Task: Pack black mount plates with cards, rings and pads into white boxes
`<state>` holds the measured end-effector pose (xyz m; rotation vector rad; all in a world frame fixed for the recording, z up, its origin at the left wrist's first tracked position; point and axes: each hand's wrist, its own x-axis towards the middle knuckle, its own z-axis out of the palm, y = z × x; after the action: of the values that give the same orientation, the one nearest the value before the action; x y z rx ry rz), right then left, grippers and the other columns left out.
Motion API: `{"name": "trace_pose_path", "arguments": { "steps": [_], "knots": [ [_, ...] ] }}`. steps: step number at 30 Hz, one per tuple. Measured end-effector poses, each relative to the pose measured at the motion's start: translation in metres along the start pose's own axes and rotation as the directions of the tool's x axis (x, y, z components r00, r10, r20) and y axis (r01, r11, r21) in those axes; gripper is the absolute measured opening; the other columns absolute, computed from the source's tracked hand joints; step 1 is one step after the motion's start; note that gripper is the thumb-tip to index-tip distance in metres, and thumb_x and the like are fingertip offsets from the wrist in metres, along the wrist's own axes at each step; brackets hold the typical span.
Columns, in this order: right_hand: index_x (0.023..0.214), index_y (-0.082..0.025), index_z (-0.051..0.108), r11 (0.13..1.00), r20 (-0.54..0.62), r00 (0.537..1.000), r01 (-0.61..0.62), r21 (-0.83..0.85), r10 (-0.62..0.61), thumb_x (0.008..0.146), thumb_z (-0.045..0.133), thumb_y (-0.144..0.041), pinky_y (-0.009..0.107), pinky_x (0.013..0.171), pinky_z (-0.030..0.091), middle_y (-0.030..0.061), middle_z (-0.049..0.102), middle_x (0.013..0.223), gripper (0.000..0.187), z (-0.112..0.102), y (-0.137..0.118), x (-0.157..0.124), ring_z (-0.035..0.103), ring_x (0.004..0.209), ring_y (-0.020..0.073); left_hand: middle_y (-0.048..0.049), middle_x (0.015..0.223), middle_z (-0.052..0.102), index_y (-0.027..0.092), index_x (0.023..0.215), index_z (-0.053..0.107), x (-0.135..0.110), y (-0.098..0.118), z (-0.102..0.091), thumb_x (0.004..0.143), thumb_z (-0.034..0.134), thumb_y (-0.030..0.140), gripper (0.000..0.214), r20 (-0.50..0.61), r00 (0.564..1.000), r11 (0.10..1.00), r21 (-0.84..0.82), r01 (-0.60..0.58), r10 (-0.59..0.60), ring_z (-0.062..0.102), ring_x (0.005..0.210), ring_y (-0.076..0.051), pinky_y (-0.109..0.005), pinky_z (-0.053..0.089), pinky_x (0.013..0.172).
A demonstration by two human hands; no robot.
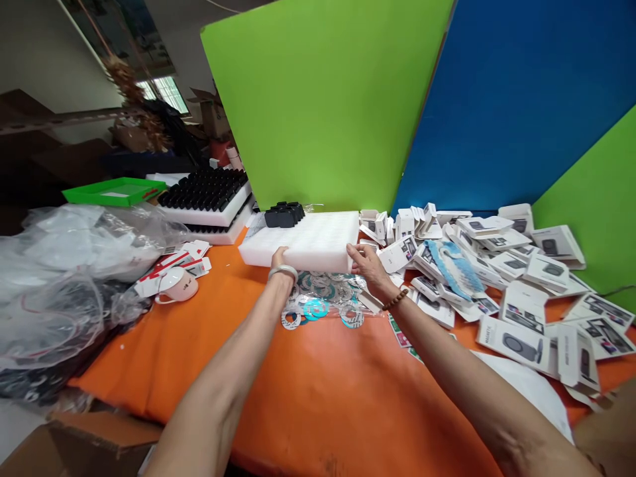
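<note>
A white foam tray (318, 240) with a grid of cells lies at the far side of the orange table. A few black chargers (284, 214) fill its far left corner. My left hand (279, 260) grips the tray's near edge toward the left, fingers curled under it. My right hand (365, 263) holds the near right corner, thumb on the edge. Round white and teal ring stickers (318, 306) lie in a clear bag just below the tray, between my wrists.
Several small white product boxes (517, 278) are heaped at the right. More foam trays full of black chargers (209, 192) stack at the back left, with a green tray (113, 191) and clear plastic bags (64, 265) beside them. A pink mug (177, 285) lies tipped. Green and blue boards (348, 99) stand behind.
</note>
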<state>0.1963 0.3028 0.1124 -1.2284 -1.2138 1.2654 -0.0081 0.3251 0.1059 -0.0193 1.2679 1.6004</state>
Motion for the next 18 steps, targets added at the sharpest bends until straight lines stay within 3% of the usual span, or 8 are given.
{"name": "trace_pose_path", "arguments": {
  "steps": [4,8,11,14,18],
  "knots": [
    [0.092,-0.02,0.05,0.981,0.015,1.0,0.009,0.195,-0.012,0.071,0.063,-0.059,0.024,0.06,0.05,-0.0002,0.054,0.089,0.046,0.005,-0.005,-0.014,0.057,0.065,0.0093,0.0043,0.065,0.058,0.02,0.095,0.054,-0.019,0.024,-0.024,0.071,0.061,0.018,0.025,0.003,0.999,0.996,-0.08,-0.05,0.05,0.058,0.053,-0.012,-0.026,0.053,0.057],
    [0.094,-0.023,0.045,0.923,-0.013,0.993,-0.102,0.372,0.115,0.075,0.064,-0.052,0.028,0.062,0.054,0.0014,0.053,0.096,0.039,0.0,-0.004,-0.026,0.064,0.067,0.0127,0.0019,0.064,0.062,0.017,0.089,0.058,-0.042,0.044,-0.069,0.067,0.054,0.006,0.025,0.058,0.995,0.99,-0.12,-0.071,0.079,0.061,0.058,-0.012,-0.024,0.055,0.063],
    [0.096,-0.024,0.045,0.84,0.097,0.977,-0.212,0.5,0.189,0.083,0.054,-0.053,0.033,0.068,0.055,0.004,0.058,0.096,0.033,-0.01,-0.003,-0.035,0.067,0.07,0.0166,-0.0012,0.066,0.065,0.013,0.091,0.061,-0.061,0.055,-0.108,0.063,0.05,0.002,0.033,0.078,0.993,0.99,-0.112,-0.082,0.091,0.063,0.059,-0.013,-0.022,0.055,0.063],
    [0.094,-0.022,0.048,0.765,0.241,0.948,-0.313,0.563,0.21,0.09,0.043,-0.054,0.033,0.066,0.055,0.0051,0.063,0.085,0.033,-0.017,-0.004,-0.049,0.067,0.069,0.0183,-0.0053,0.076,0.07,0.01,0.101,0.063,-0.082,0.069,-0.144,0.06,0.049,0.003,0.044,0.153,0.984,0.994,-0.066,-0.087,0.097,0.067,0.067,-0.018,-0.028,0.057,0.069],
    [0.105,-0.02,0.049,0.688,0.382,0.878,-0.468,0.554,0.289,0.088,0.046,-0.055,0.035,0.064,0.054,0.0066,0.068,0.083,0.039,-0.01,0.0,-0.081,0.068,0.072,0.0218,-0.0104,0.084,0.073,0.007,0.115,0.059,-0.109,0.093,-0.183,0.058,0.05,0.006,0.058,0.279,0.96,0.986,0.157,-0.054,0.008,0.071,0.077,-0.027,-0.039,0.059,0.074]
  ]
}}
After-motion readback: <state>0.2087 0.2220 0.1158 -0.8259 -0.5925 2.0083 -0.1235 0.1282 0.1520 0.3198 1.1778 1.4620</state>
